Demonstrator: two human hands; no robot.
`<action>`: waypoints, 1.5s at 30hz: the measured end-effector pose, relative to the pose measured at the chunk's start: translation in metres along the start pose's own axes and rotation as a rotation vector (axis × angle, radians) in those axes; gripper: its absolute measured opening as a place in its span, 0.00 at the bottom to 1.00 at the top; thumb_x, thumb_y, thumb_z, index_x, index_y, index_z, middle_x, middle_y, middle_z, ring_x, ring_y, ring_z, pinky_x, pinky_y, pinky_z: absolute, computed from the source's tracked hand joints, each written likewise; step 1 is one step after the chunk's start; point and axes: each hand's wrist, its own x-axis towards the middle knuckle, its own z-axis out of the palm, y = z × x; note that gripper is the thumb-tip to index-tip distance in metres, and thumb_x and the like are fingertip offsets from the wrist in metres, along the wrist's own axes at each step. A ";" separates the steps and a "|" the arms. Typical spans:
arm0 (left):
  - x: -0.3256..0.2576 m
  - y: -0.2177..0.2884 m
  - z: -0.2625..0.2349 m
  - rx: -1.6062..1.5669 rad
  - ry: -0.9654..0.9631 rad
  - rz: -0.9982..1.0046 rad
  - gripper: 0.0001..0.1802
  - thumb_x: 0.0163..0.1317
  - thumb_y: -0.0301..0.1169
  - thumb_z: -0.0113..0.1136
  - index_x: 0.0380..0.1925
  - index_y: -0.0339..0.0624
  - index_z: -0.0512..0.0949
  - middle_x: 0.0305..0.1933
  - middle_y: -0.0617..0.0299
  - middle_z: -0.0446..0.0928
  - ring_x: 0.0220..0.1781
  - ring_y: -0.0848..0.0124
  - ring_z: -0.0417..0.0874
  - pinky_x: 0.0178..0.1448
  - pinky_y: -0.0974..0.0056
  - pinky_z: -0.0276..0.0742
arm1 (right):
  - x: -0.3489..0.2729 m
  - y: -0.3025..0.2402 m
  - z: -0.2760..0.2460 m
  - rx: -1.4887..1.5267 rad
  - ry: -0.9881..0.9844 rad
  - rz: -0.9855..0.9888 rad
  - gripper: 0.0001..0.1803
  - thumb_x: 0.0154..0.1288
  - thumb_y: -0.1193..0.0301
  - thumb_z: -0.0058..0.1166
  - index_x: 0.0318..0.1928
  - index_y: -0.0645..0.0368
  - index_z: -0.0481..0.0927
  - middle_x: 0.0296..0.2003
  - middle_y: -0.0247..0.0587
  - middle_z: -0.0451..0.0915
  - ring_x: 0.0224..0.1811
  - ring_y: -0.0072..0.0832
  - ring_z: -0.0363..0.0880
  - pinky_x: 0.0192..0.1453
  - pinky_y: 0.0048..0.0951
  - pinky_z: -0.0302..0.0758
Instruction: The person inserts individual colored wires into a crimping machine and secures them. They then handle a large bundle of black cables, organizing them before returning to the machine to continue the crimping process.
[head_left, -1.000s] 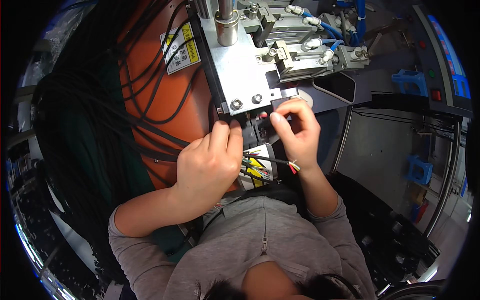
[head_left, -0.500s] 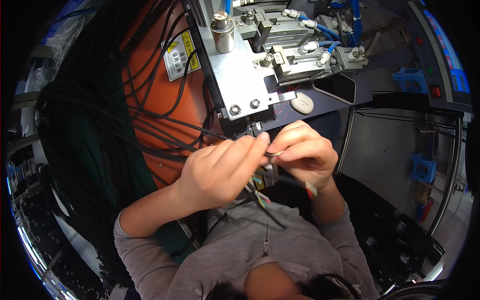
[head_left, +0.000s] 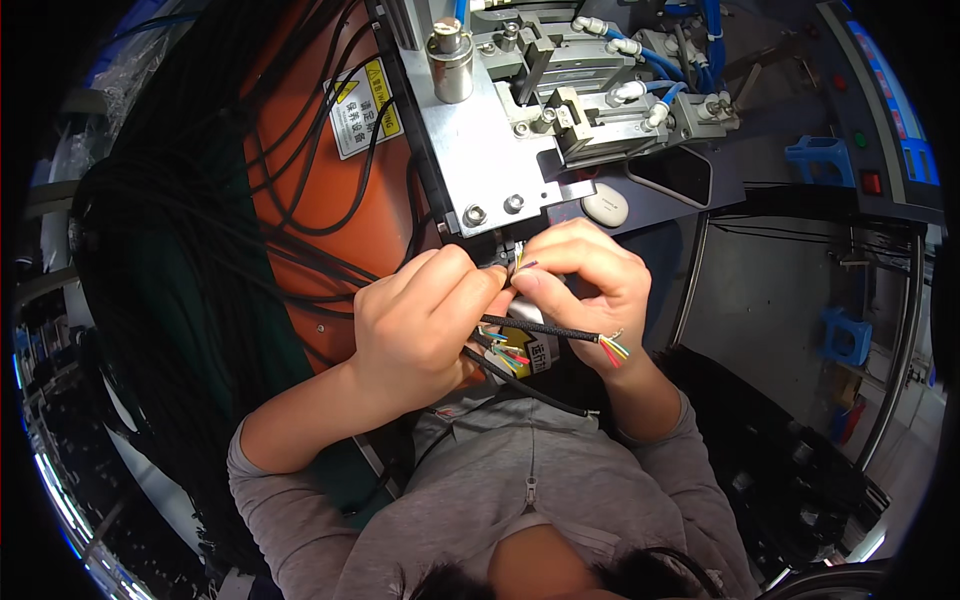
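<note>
My left hand point(head_left: 420, 310) is closed around several black cables, thumb and forefinger pinched near the machine's front edge. From under it a braided black cable point(head_left: 545, 328) reaches right across my right palm, fanning into bare coloured wires point(head_left: 614, 348). Another black cable point(head_left: 530, 390) slants down to the right, and more coloured wire ends point(head_left: 506, 346) stick out below my fingers. My right hand point(head_left: 592, 280) is closed too, its thumb and forefinger pinching thin coloured wires point(head_left: 520, 262) close to my left fingertips. The exact grip is partly hidden by the fingers.
Ahead stands a machine with a bright metal plate point(head_left: 475, 160), clamps and blue air hoses point(head_left: 712, 45). A white oval case point(head_left: 604, 206) and a dark phone-like object point(head_left: 680, 178) lie on its base. Black cables point(head_left: 300, 225) hang over the orange panel point(head_left: 330, 195) at left.
Both hands have risen slightly toward the machine, the right one also shifting left. The braided cable and its coloured ends now lie steady over my right palm; earlier they were blurred and lower.
</note>
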 end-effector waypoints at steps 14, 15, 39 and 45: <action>0.000 0.009 0.000 0.297 -0.163 0.044 0.09 0.43 0.27 0.59 0.28 0.42 0.75 0.27 0.67 0.67 0.23 0.77 0.71 0.20 0.73 0.64 | 0.008 -0.008 -0.016 -0.232 -0.205 0.021 0.07 0.52 0.76 0.63 0.28 0.64 0.77 0.25 0.41 0.77 0.28 0.34 0.75 0.34 0.30 0.71; -0.001 0.008 0.001 0.303 -0.171 0.057 0.09 0.43 0.27 0.59 0.28 0.42 0.76 0.27 0.68 0.68 0.24 0.78 0.71 0.20 0.73 0.64 | 0.008 -0.008 -0.019 -0.197 -0.235 0.081 0.07 0.53 0.76 0.63 0.28 0.64 0.77 0.25 0.41 0.77 0.28 0.33 0.75 0.34 0.30 0.71; -0.005 0.014 0.013 0.406 -0.233 0.030 0.18 0.45 0.23 0.61 0.40 0.43 0.83 0.23 0.68 0.61 0.20 0.79 0.67 0.19 0.72 0.63 | -0.006 0.028 -0.006 -0.369 -0.053 -0.023 0.04 0.49 0.80 0.57 0.24 0.62 0.75 0.22 0.40 0.73 0.25 0.36 0.71 0.32 0.32 0.69; -0.008 0.006 0.017 0.366 -0.163 0.046 0.18 0.44 0.23 0.61 0.39 0.42 0.82 0.23 0.67 0.66 0.21 0.77 0.71 0.21 0.71 0.66 | -0.011 0.033 -0.005 -0.005 -0.028 0.428 0.03 0.56 0.79 0.53 0.26 0.64 0.75 0.23 0.34 0.75 0.26 0.20 0.71 0.32 0.22 0.67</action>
